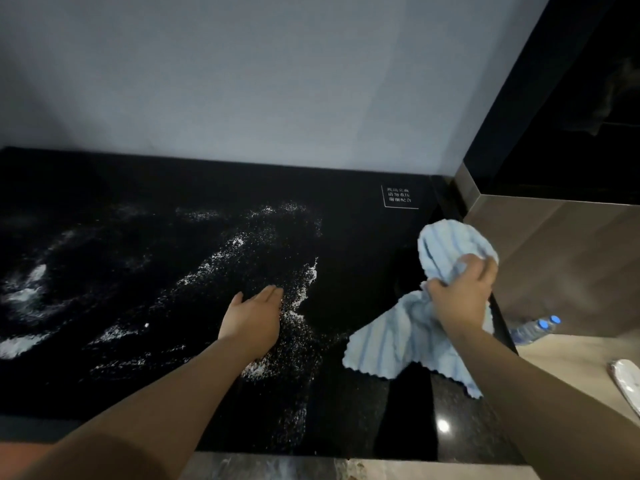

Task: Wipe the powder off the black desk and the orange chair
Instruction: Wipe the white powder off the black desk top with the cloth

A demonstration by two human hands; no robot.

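Powder (pixel 239 261) lay scattered in white streaks and patches across the black desk (pixel 346 188), thickest along a curved band near the middle and in a few smears toward the left edge, while the right-hand part of the surface looked mostly dark and bare. The left hand (pixel 252 320) rested flat, palm down, on the surface at the edge of the powder band, its fingers (pixel 272 294) stretched out and held together, gripping nothing. The right hand (pixel 457 299) was raised above the right side of the desk, its fingers (pixel 483 271) clamped around a bunched light blue cloth (pixel 391 344); one part of the cloth puffed up beyond the knuckles and the rest hung down below the wrist, its scalloped hem near the surface. A small white printed label (pixel 399 196) sat near the far right corner of the desk, against a pale wall (pixel 242 81). To the right, beyond the desk edge, two bottles with blue caps (pixel 535 329) lay on a lower tan ledge.
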